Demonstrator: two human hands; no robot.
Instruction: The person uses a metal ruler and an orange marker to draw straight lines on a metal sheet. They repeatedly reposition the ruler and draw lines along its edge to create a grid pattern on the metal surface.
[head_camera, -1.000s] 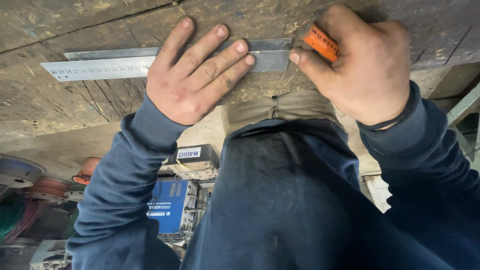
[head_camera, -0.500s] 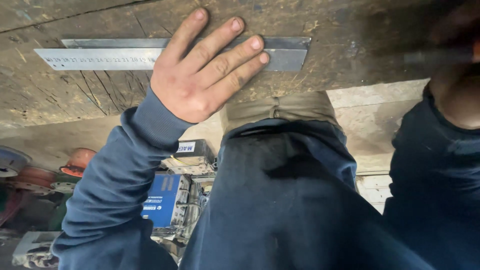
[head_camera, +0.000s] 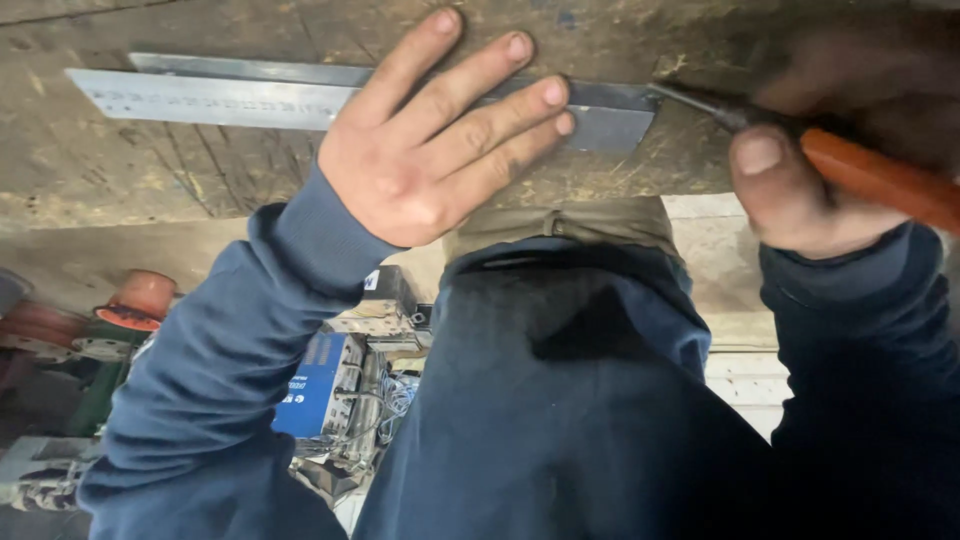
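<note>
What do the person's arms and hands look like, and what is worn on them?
Both arms wear long dark navy sleeves with ribbed cuffs at the wrists. The left hand and the right hand are bare, with no gloves; no rings or watch can be seen. The fingers look dusty.

We see a matt grey metal ruler (head_camera: 220, 98) on a rough, stained wooden board (head_camera: 150, 170). The tool (head_camera: 860, 175) has a glossy orange plastic handle and a dark metal tip. The sleeves (head_camera: 220, 370) are soft navy cloth.
</note>
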